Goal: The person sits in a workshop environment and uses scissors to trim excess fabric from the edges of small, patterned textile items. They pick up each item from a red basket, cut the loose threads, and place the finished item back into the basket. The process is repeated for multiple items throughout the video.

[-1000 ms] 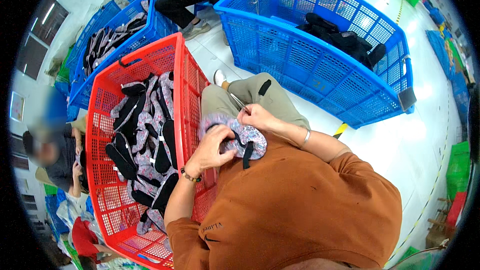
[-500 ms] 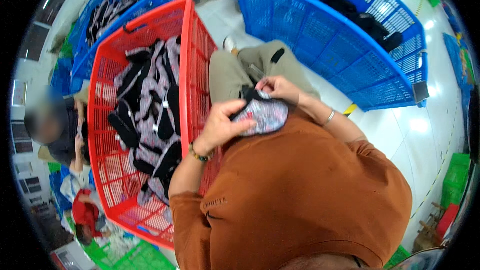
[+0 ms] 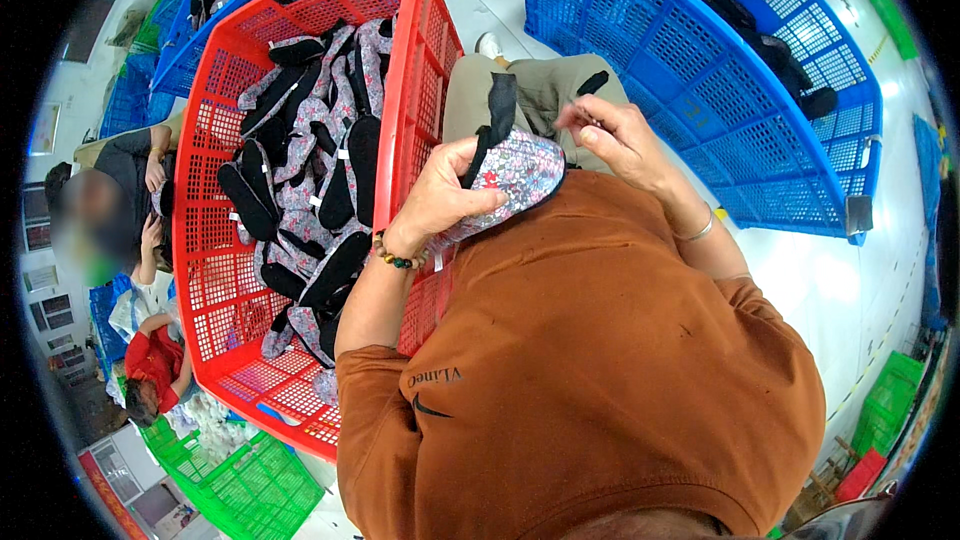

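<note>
My left hand (image 3: 445,195) is closed round a floral cloth shoe (image 3: 528,168), grey-pink with black lining, held in front of my lap. A black strap (image 3: 502,105) stands up from the shoe, away from my body. My right hand (image 3: 622,143) is raised just right of the shoe, apart from it. Its fingers are curled together, and slightly blurred; whatever they pinch, if anything, is too small to make out. Left of me, a red plastic crate (image 3: 392,130) holds a heap of similar floral shoes with black soles (image 3: 333,195).
A large blue crate (image 3: 690,90) with black items (image 3: 770,45) stands ahead to the right. Behind the red crate is another blue crate (image 3: 180,70) of shoes. Co-workers sit at the far left, one in a red top (image 3: 153,370). A green crate (image 3: 245,485) stands at lower left.
My right hand has come off the shoe and moved right. The shoe is turned, its strap now upright. The view has shifted, so the crates appear slightly higher.
</note>
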The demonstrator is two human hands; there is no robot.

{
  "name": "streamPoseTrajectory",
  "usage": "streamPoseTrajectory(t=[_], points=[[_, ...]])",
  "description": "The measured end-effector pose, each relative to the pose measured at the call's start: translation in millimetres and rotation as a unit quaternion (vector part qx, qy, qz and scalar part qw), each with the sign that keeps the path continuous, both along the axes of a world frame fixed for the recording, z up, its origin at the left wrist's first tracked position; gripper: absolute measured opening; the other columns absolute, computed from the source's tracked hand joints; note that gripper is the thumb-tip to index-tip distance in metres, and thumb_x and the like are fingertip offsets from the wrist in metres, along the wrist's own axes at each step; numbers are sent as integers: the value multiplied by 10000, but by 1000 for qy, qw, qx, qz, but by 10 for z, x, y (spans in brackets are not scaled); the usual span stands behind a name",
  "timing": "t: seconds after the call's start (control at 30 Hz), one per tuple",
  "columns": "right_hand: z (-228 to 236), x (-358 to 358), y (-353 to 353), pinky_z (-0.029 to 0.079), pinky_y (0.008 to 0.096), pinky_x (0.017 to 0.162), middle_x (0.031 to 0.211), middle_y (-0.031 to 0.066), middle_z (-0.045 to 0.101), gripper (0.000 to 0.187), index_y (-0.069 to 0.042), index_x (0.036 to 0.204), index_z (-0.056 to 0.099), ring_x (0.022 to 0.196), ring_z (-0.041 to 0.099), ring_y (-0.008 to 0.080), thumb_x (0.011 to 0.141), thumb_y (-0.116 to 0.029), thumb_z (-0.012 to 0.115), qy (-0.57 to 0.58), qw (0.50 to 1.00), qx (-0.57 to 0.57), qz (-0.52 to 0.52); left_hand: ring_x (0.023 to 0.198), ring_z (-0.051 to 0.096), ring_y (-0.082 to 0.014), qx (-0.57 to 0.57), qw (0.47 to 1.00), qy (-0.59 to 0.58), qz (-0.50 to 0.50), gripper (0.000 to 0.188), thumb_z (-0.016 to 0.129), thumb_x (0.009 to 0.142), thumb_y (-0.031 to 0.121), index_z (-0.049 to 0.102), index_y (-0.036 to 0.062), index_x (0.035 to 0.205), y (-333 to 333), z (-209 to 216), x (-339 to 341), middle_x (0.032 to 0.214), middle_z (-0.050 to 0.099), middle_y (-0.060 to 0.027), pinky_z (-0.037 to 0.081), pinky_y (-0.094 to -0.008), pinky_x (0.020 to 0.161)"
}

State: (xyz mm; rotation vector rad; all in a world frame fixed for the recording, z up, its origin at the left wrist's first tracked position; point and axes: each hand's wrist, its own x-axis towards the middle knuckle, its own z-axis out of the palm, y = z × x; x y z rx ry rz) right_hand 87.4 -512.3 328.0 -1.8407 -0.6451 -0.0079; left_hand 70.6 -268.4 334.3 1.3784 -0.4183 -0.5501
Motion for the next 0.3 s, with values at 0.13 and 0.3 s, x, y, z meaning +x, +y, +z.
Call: streamPoseTrajectory(t=[0.13, 0.3], points=[[162, -14, -113, 381, 328, 504, 679, 114, 487, 327, -11, 812, 533, 593, 490, 272, 806, -337, 544, -135, 981, -138, 33, 818, 532, -52, -29, 998, 1, -61, 307, 632, 731, 75, 574, -12, 1020, 84, -57, 23, 931, 600, 1, 425, -212, 748], [146, -55, -101, 389, 346, 503, 697, 120, 505, 376, -16, 808, 540, 593, 505, 291, 790, -391, 572, -132, 973, -179, 67, 826, 543, -52, -63, 986, 142, -61, 327, 559, 850, 179, 541, -39, 1094, 142, -51, 10, 940, 602, -19, 432, -195, 747]])
